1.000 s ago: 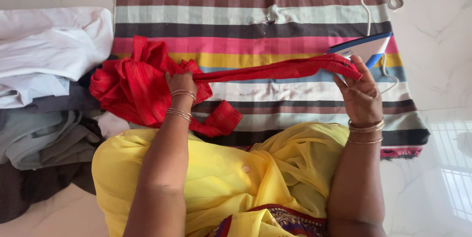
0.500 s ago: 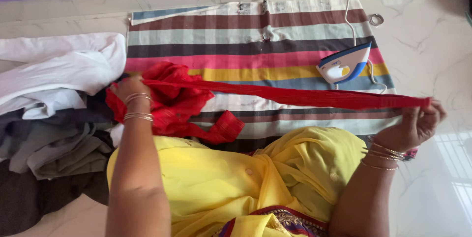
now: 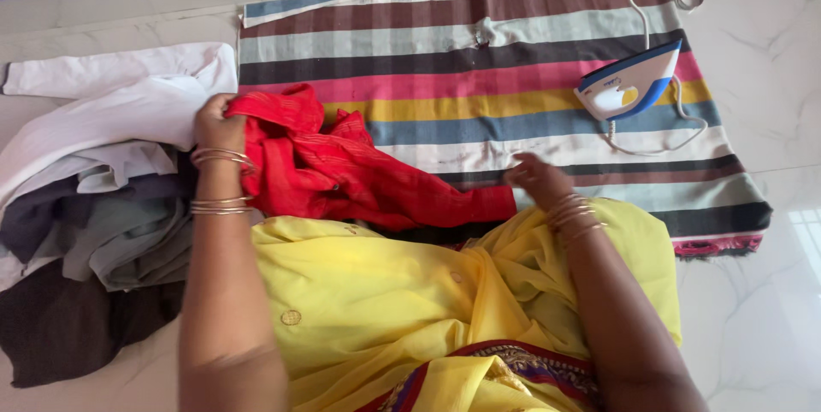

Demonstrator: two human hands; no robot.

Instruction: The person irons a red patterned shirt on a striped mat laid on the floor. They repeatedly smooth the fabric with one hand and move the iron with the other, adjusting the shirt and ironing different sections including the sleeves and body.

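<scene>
Red crumpled cotton cloth [image 3: 342,173] bunched on striped mat [image 3: 513,53]; left hand [image 3: 218,121] grips its edge, right hand [image 3: 534,177] blurred, grip unclear. Gathering step; spreading flat probably comes next.

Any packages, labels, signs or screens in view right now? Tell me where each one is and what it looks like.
No packages, signs or screens in view.
Small printed mark: on the white side of the iron, which rests at the right of the striped cloth; dark and too small to make out; the iron is wedge-shaped, white and blue with a yellow patch.
</scene>
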